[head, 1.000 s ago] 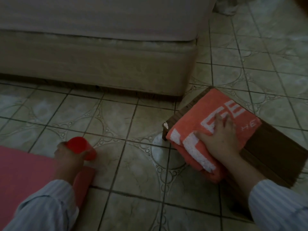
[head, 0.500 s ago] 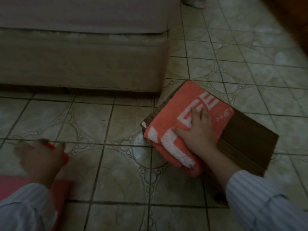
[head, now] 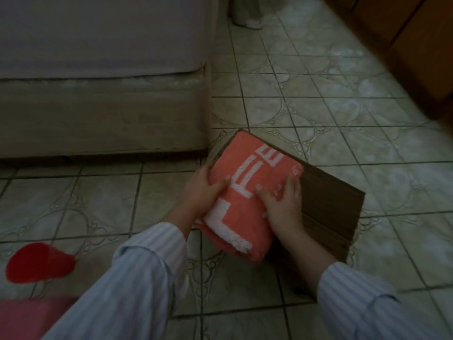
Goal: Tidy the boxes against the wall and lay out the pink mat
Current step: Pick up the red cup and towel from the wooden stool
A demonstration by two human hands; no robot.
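Observation:
A folded coral towel with white letters [head: 247,192] lies on a brown cardboard box [head: 331,207] on the tiled floor by the bed's corner. My left hand [head: 203,192] grips the towel's left edge, thumb on top. My right hand [head: 284,204] presses on the towel's right side, fingers spread over it. A corner of the pink mat [head: 27,317] shows at the bottom left, partly behind my left sleeve.
A red plastic cup [head: 39,266] lies on its side on the floor near the mat. The bed base [head: 103,119] fills the upper left. Wooden furniture [head: 421,45] runs along the upper right. Tiled floor stretches between them.
My left hand let go of the red cup, which now lies on its side, and moved right onto the towel's left edge. My right hand stays on the towel.

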